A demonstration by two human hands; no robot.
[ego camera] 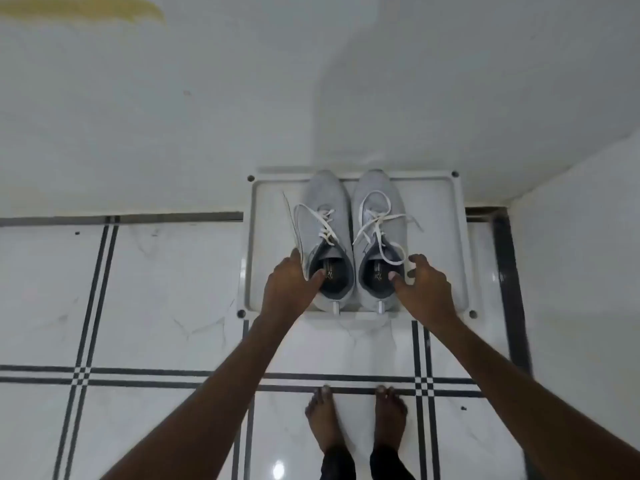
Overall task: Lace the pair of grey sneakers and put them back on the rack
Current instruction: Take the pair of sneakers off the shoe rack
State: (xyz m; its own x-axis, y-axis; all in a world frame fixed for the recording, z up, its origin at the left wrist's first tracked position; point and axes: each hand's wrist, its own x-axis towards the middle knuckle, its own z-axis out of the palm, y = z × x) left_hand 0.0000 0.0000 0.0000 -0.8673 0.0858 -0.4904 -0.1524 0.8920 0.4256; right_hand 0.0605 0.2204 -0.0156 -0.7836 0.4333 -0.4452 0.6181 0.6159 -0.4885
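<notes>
Nearest the camera, two bare feet (356, 420) are standing on the white tiled floor (156, 289), toes touching a pair of dark inlaid lines that are running across it. Both bare forearms are reaching forward and down from the lower corners toward the white rack shelf (446, 244), a shallow rimmed tray with a round socket at each corner, which is sitting against the white wall (207, 116).

The left hand (291, 285) is gripping the left grey sneaker (325, 237) at the collar near the heel, the thumb hooking inside the opening and the remaining fingers lying along the outer side. The right hand (422, 282) is gripping the right grey sneaker (379, 233) the same way, thumb inside the opening and fingers wrapping the outer side of the collar, with a loop of white lace (391, 251) lying against the index finger.

The two sneakers are resting side by side and touching, in the middle of the shelf, heels at its near edge and toes reaching its far edge by the wall. Both are showing white laces threaded through the eyelets, with loose loops and ends spilling over the uppers; one long end on the left shoe is trailing toward the shelf's far left corner. Beyond, the wall is bearing a yellowish smear (86, 10) near the upper left.
</notes>
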